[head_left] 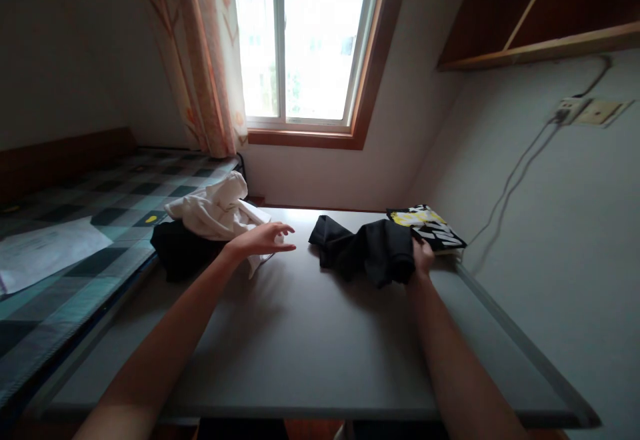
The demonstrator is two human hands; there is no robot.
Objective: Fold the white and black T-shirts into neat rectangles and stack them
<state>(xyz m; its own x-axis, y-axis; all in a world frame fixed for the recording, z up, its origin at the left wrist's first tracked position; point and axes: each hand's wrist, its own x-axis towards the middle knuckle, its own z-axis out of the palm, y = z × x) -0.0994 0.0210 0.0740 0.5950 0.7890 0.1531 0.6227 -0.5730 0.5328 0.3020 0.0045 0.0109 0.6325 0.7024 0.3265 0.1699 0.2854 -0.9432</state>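
Note:
A crumpled black garment (367,250) is gripped at its right end by my right hand (423,257), whose fingers are partly hidden behind the cloth. Its other end hangs or rests over the grey table (310,347); I cannot tell which. My left hand (265,239) is held out with thumb and fingers apart, holding nothing. Beside that hand lies a rumpled white garment (215,207), heaped on a dark piece of cloth (183,250) at the table's left edge. Past my right hand, a folded black garment with white and yellow print (430,227) lies at the back right corner.
A bed with a checked sheet (125,187) adjoins the table on the left, with a sheet of paper (55,250) on it. A curtain (200,60) hangs by the window (305,40). Cords (515,173) run down from a wall socket (570,112) at right, below a wooden shelf (545,47).

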